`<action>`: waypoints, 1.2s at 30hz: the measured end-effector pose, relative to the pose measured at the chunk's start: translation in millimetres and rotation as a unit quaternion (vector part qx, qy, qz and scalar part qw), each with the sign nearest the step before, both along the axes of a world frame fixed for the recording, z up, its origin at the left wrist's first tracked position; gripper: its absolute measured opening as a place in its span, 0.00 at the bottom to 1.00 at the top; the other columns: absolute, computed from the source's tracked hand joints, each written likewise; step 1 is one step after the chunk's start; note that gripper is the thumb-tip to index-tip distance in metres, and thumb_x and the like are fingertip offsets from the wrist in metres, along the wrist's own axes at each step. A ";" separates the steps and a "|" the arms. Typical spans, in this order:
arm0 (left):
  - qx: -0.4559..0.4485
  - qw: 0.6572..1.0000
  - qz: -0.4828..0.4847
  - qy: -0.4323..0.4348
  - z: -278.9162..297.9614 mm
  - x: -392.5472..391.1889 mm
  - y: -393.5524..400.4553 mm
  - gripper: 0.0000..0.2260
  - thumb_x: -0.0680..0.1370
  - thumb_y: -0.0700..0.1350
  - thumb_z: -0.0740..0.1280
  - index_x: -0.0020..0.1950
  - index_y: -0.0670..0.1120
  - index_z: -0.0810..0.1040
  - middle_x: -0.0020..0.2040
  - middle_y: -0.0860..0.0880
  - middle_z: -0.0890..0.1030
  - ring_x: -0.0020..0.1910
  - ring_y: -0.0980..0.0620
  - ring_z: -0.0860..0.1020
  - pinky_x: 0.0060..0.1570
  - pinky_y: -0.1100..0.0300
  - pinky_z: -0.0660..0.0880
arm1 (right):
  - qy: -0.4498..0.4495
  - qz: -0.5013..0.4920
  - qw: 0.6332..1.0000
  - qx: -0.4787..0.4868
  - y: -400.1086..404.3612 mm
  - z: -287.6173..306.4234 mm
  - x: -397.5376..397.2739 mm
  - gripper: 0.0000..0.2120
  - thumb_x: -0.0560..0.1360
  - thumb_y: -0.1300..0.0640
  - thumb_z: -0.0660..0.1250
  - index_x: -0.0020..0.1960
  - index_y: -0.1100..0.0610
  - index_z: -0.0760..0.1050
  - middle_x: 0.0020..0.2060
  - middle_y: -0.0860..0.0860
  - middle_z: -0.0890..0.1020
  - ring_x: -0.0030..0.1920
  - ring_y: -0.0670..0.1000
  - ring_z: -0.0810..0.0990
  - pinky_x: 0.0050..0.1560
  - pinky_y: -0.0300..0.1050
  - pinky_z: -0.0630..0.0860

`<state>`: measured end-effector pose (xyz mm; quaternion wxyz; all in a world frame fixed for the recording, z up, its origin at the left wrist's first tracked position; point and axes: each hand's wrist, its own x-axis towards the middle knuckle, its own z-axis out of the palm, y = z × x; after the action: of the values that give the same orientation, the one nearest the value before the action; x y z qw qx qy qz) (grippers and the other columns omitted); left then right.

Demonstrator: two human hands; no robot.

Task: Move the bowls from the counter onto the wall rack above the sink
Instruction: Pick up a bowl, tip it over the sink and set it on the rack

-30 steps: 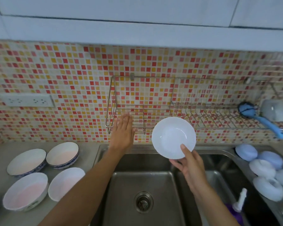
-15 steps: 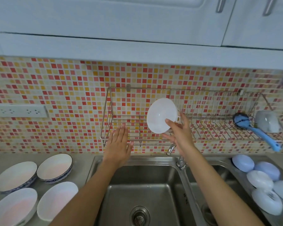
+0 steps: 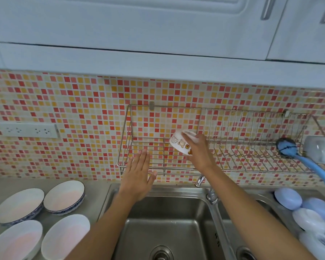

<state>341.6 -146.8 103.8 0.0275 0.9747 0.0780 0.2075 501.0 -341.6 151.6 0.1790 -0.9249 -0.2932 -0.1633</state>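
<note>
My right hand [image 3: 198, 152] grips a small white bowl [image 3: 180, 144] with cartoon prints on its side, turned mouth-down and tilted over the left section of the wire wall rack [image 3: 146, 167]. Whether the bowl touches the rack's wires I cannot tell. My left hand [image 3: 138, 177] hovers flat with fingers apart at the rack's front rail, holding nothing. Several larger white bowls with blue rims [image 3: 64, 197] sit on the counter at the left. Several upturned small bowls, white and pale blue [image 3: 288, 198], lie on the counter at the right.
A blue-handled brush [image 3: 306, 163] and an upturned cup [image 3: 319, 152] occupy the rack's right end. The double steel sink [image 3: 169, 231] and its faucet [image 3: 210, 192] lie below the rack. A socket strip [image 3: 27, 130] is on the tiled wall; white cabinets hang overhead.
My right hand has lifted the bowl from above the sink into the rack and flipped it mouth-down. My left hand stayed by the rack's front. The view tilted upward.
</note>
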 end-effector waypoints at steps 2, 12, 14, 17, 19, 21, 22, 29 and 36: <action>-0.001 1.000 0.000 -0.004 -1.0 0.3 0.2 0.33 0.78 0.65 0.42 0.76 0.49 0.39 0.77 0.51 0.40 0.74 0.52 0.35 0.69 0.58 0.26 | 0.009 0.005 1.000 -0.018 2.1 1.0 0.9 0.46 0.68 0.65 0.76 0.77 0.44 0.57 0.71 0.58 0.59 0.69 0.61 0.66 0.57 0.53 0.78; 0.005 1.000 0.017 0.012 0.3 0.7 -2.1 0.35 0.76 0.67 0.39 0.76 0.48 0.36 0.77 0.50 0.38 0.74 0.52 0.34 0.69 0.54 0.29 | 0.093 0.054 0.994 -0.008 0.1 -7.2 6.6 0.39 0.70 0.57 0.75 0.76 0.45 0.62 0.71 0.56 0.59 0.72 0.58 0.61 0.72 0.54 0.65; 0.008 1.000 0.018 0.017 0.2 1.1 -2.7 0.35 0.76 0.67 0.39 0.76 0.48 0.36 0.77 0.50 0.38 0.74 0.52 0.34 0.69 0.53 0.30 | 0.109 0.053 0.993 0.012 -2.6 -10.7 2.9 0.29 0.76 0.51 0.69 0.74 0.45 0.65 0.71 0.54 0.60 0.72 0.57 0.62 0.72 0.56 0.65; 0.005 1.000 0.018 0.018 0.7 1.5 -3.2 0.36 0.75 0.68 0.38 0.76 0.48 0.37 0.77 0.50 0.39 0.74 0.52 0.34 0.69 0.53 0.30 | 0.107 0.031 0.994 -0.012 -4.4 -10.6 -6.6 0.26 0.79 0.42 0.60 0.75 0.43 0.62 0.76 0.51 0.58 0.75 0.55 0.59 0.69 0.60 0.68; 0.006 1.000 0.020 0.022 0.2 1.9 -2.8 0.36 0.75 0.68 0.39 0.76 0.48 0.37 0.77 0.50 0.39 0.74 0.51 0.35 0.69 0.53 0.30 | 0.056 0.008 0.998 -0.023 -4.5 -9.6 -15.3 0.27 0.80 0.39 0.55 0.77 0.44 0.57 0.78 0.49 0.56 0.78 0.55 0.54 0.67 0.62 0.69; 0.006 0.999 0.023 0.025 -0.1 2.0 -3.0 0.36 0.75 0.68 0.39 0.76 0.48 0.37 0.77 0.50 0.39 0.74 0.51 0.34 0.68 0.53 0.29 | -0.005 -0.021 0.999 -0.033 -5.3 -10.4 -27.5 0.28 0.80 0.39 0.52 0.77 0.48 0.59 0.77 0.49 0.60 0.77 0.54 0.58 0.65 0.58 0.72; 0.004 0.999 0.025 0.026 0.1 1.8 -3.4 0.36 0.75 0.68 0.40 0.76 0.49 0.37 0.77 0.51 0.39 0.74 0.51 0.34 0.68 0.53 0.29 | -0.021 -0.031 0.998 -0.045 -5.9 -12.2 -33.6 0.28 0.80 0.39 0.50 0.76 0.51 0.62 0.76 0.50 0.64 0.75 0.53 0.62 0.62 0.56 0.75; 0.002 0.998 0.048 0.035 3.6 -0.3 -9.2 0.36 0.75 0.68 0.38 0.75 0.48 0.34 0.76 0.50 0.35 0.74 0.51 0.33 0.68 0.53 0.29 | -0.034 -0.039 0.993 -0.104 -7.0 -20.7 -43.7 0.35 0.78 0.35 0.38 0.78 0.52 0.57 0.77 0.47 0.60 0.77 0.47 0.58 0.60 0.50 0.76; -0.065 0.997 0.029 0.025 0.9 -35.2 -8.8 0.34 0.78 0.64 0.44 0.75 0.47 0.34 0.75 0.50 0.32 0.72 0.53 0.29 0.72 0.55 0.32 | -0.050 -0.019 0.996 -0.074 -5.2 -28.0 -40.7 0.39 0.77 0.31 0.36 0.79 0.54 0.52 0.79 0.52 0.54 0.78 0.55 0.50 0.76 0.61 0.54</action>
<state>306.4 -155.7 104.7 0.0827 0.9732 0.1197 0.1781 460.4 -346.8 123.6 0.0919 -0.9317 -0.2954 -0.1906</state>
